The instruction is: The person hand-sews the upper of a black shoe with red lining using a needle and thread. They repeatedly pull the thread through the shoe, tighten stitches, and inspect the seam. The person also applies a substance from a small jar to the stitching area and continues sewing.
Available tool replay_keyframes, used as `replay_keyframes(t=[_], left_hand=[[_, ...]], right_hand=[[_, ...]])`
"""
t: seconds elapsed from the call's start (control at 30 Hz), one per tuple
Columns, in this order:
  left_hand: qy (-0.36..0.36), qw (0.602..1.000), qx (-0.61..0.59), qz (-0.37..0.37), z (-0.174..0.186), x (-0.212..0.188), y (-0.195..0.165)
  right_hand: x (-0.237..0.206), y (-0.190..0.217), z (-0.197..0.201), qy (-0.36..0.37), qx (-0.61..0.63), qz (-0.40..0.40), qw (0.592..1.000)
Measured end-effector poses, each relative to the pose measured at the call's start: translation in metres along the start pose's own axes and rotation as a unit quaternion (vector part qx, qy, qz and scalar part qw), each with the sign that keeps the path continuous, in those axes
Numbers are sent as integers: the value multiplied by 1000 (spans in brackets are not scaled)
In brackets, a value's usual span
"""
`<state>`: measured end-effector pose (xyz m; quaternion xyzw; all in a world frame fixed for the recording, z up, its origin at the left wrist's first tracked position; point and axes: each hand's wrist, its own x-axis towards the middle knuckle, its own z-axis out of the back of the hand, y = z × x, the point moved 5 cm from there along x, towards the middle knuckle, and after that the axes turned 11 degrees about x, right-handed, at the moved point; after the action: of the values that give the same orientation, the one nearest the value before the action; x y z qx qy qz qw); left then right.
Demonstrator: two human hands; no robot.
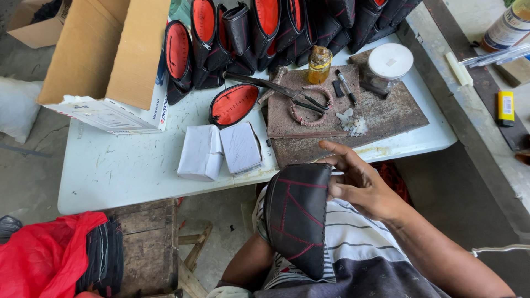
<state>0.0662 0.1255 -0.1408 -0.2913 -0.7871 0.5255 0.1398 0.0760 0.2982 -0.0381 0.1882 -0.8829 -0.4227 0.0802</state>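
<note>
A black leather piece (298, 215) with red stitched lines stands over my lap, below the table's near edge. My left forearm (247, 264) runs up into its underside. The left hand itself is hidden beneath the piece and carries it. My right hand (361, 185) is at the piece's upper right rim, with its lower fingers curled onto the edge and the index finger stretched out toward the table.
The white table (121, 171) holds a cardboard box (105, 55), two small white boxes (221, 150), and a row of black and red leather pouches (265, 30). There is also a rusty metal slab (386, 118) with pliers (287, 91), a small bottle (319, 63), a marker and a jar (389, 65). A wooden stool (149, 243) and a red bag (38, 259) are at lower left.
</note>
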Motion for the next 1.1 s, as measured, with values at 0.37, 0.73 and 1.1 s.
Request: replay_keyframes(t=[0.37, 0.73, 1.1], left_hand=[[-124, 986, 50, -105, 24, 42, -16], [-160, 890, 421, 77, 3, 27, -17], [-5, 934, 356, -30, 32, 79, -86]], right_hand=[[-6, -17, -15, 128, -394, 212, 885], [27, -3, 62, -90, -216, 226, 946], [46, 7, 95, -58, 138, 110, 983]])
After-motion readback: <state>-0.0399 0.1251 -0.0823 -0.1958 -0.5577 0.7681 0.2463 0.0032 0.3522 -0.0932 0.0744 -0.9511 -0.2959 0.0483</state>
